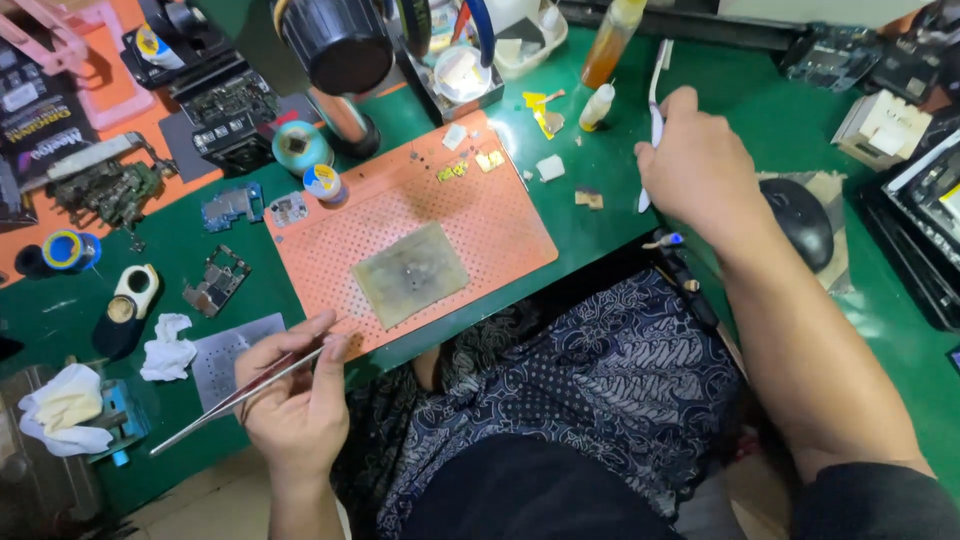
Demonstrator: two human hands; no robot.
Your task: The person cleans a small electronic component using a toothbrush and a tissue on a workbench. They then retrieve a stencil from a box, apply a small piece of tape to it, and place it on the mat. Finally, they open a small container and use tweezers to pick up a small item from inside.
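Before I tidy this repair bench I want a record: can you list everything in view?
perforated mat: one, orange, centre of the green table
grey pad: one, on the mat
tweezers: one, metal, in left hand
brush: one, white, in right hand
bottle: one, amber, top centre
small dropper bottle: one, white, beside the amber one
tape rolls: two, blue-rimmed, left of the mat
circuit boards: several, left side
stencil plate: one, grey, by left hand
cloths: two, white, lower left
mouse: one, black, right
left hand: pinching tweezers
right hand: gripping brush
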